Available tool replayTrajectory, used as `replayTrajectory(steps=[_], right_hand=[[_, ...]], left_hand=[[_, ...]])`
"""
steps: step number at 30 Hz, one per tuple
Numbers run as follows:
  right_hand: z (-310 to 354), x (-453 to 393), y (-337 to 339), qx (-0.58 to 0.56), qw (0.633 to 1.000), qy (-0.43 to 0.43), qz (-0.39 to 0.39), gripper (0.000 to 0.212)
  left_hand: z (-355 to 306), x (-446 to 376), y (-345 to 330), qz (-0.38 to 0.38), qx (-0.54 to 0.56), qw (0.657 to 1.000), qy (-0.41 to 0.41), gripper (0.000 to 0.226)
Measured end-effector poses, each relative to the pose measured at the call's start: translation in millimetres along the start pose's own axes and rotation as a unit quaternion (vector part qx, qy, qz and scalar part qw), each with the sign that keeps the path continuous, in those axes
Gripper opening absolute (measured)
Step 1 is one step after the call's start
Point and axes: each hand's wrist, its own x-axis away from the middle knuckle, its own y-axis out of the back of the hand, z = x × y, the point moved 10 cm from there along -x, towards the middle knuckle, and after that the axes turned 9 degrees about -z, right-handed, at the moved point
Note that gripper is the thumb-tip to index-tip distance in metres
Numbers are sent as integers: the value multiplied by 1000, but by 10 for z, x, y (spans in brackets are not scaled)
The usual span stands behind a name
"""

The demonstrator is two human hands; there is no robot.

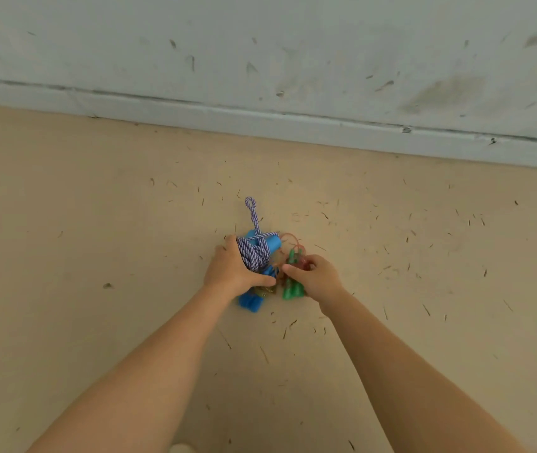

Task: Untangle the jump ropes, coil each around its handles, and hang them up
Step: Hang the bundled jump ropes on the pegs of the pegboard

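Ropes are lying bunched on the tan floor [97,223] near the grey wall [260,44]. Left hand [233,269] is wrapping its fingers around the purple-and-white braided rope [255,253] coiled on blue handles [251,302], probably steadying it, while right hand [314,276] is pinching the reddish cord [293,238] by the green handles [291,289], likely to separate the two.

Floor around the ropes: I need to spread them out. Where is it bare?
Bare floor lies wide left of the left hand, right of the right hand, and up to the wall. Crowded only where the blue-handled rope and green-handled rope bunch.
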Motion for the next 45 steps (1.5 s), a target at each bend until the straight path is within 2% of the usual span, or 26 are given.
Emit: replayTrajectory(steps=[4, 9, 15, 19, 22, 25, 28, 33, 36, 41, 45], right_hand=[[29, -12, -20, -3, 1000, 10, 13, 44], [-49, 62, -154, -129, 982, -82, 109, 60], [76, 162, -83, -172, 967, -73, 176, 38], [613, 455, 291, -183, 972, -11, 145, 33], [1270, 1018, 745, -192, 975, 27, 104, 40], [2149, 1813, 1261, -182, 976, 87, 87, 34], [3098, 2728, 1825, -160, 976, 144, 44, 30], [4515, 4346, 2653, -143, 966, 210, -45, 28], [5187, 5351, 3030, -135, 964, 218, -67, 27], [6030, 6752, 3540, -140, 957, 245, -73, 29], [6541, 7531, 3675, -151, 937, 298, -100, 29]], left_hand=[[41, 130, -185, 10, 78, 996, 36, 110], [-20, 207, -248, 25, 169, 984, 55, 91], [-98, 319, -342, 101, 298, 945, 83, 87], [-528, 538, 21, 109, 369, 921, 63, 74], [-986, 930, 681, 118, 426, 896, 47, 82], [-1515, 1489, 1661, 119, 471, 874, 29, 73], [-2025, 2069, 2790, 89, 475, 875, -15, 78], [-2792, 3223, 4460, 82, 487, 867, -72, 53], [-3107, 3952, 5373, 64, 512, 852, -85, 57], [-3355, 4796, 6680, 0, 501, 857, -116, 78], [-3783, 5357, 7262, 46, 501, 841, -198, 83]])
